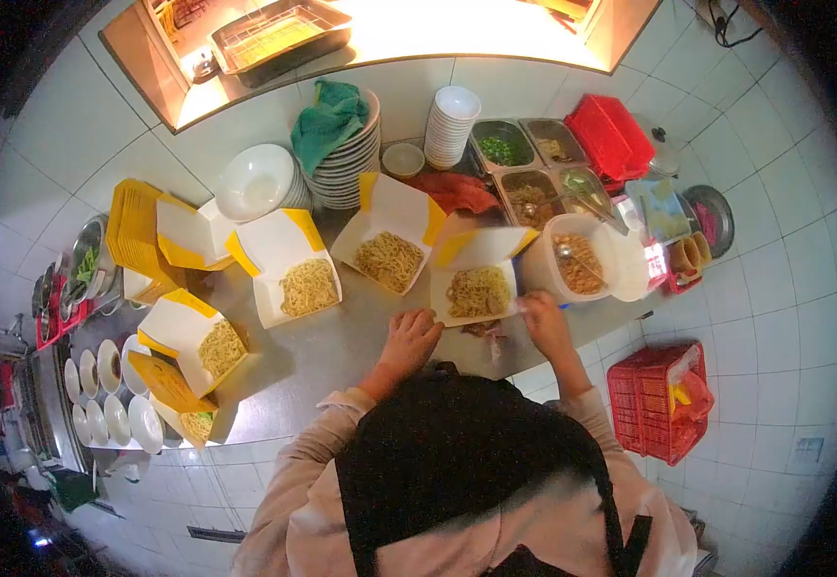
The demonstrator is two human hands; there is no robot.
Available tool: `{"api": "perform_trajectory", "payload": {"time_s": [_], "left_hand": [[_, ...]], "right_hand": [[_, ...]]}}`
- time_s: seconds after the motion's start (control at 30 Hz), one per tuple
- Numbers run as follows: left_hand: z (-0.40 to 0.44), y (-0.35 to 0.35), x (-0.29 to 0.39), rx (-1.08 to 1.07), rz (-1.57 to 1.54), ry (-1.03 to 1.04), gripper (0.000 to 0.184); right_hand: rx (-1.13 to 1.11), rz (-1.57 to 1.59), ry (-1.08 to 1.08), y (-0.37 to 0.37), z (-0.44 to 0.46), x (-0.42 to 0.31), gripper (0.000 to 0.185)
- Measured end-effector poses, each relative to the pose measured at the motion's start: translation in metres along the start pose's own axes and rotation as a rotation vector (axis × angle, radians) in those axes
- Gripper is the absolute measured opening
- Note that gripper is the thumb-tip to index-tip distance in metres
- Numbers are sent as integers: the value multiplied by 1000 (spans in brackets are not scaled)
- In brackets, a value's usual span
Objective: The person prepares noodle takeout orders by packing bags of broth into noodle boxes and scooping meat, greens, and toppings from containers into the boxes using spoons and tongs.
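A yellow-and-white takeaway box (450,313) of noodles (478,291) stands in front of me, its lid (471,250) raised and slightly blurred. My left hand (411,337) rests on the counter by its left front corner, fingers loosely spread and holding nothing. At the right front corner, the fingers of my right hand (545,322) close on the box edge. Two more open boxes with noodles, a middle box (407,281) and another box (269,310), stand to the left. A small clear plastic packet (489,334) lies at the counter edge between my hands.
A white tub (551,240) with brown food and a ladle stands right of the box. Behind are metal trays (500,142), stacked bowls (452,130) and stacked plates (342,178). More noodle boxes (183,332) are at left. A red crate (642,409) sits lower right.
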State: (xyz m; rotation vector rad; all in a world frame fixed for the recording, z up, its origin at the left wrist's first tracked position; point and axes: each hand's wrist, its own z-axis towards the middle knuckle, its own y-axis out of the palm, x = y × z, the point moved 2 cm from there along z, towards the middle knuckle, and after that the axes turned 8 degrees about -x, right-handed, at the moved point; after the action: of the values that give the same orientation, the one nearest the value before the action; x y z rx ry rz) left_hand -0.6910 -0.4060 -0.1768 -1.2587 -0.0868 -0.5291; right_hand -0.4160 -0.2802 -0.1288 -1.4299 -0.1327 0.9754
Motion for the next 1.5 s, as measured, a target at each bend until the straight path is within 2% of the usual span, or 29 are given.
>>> {"api": "perform_trajectory", "payload": {"time_s": [0.07,0.17,0.3,0.4,0.5,0.6,0.67,0.7,0.8,0.87,0.97,1.07,1.1,1.17,1.27,1.3,1.37,1.4,1.5], "left_hand": [[-6,-1,3,-52,13,2,22],[-21,-10,7,-105,29,-15,19],[-40,-40,17,-191,26,-135,26],[-38,-67,21,-36,-208,-308,36],[-14,-70,27,271,-1442,-443,40],[-1,-68,30,144,-2023,-548,36],[-13,-32,11,105,-1812,-739,32],[-15,-31,8,84,-1704,-829,29],[-32,-40,6,-9,-1055,-981,24],[-43,-28,8,27,-980,-1049,24],[-43,-25,12,82,-857,-1063,23],[-49,-13,9,141,-568,-957,19],[-51,-9,8,161,-445,-905,18],[-49,-17,18,128,-310,-931,16],[-46,-36,32,-10,-203,-1000,16],[-46,-39,34,-65,-183,-1030,16],[-47,-41,39,-14,-122,-953,17],[-49,-43,41,11,-90,-915,17],[-39,-58,52,288,15,-641,22]], "right_hand": [[92,150,-45,-30,15,-37,18],[-7,1068,449,-51,25,-79,23],[7,1442,559,-47,47,-116,30],[-36,1675,653,-33,56,-139,30],[-68,1756,665,-5,56,-145,27],[-221,1641,552,25,48,-111,28],[-260,1498,472,48,45,-77,28],[-221,1298,461,49,44,-69,28],[-150,755,379,60,46,-35,29],[-171,461,277,87,44,7,31],[-202,603,308,100,43,20,33],[-283,1186,570,78,48,-1,47],[-266,926,438,66,51,-10,52],[-218,411,174,51,52,-25,62],[-233,390,13,58,55,-32,69],[-256,372,27,56,56,-41,69],[-304,338,49,48,58,-60,69],[-295,440,72,52,56,-57,67],[-277,785,102,68,51,-46,60]]}}
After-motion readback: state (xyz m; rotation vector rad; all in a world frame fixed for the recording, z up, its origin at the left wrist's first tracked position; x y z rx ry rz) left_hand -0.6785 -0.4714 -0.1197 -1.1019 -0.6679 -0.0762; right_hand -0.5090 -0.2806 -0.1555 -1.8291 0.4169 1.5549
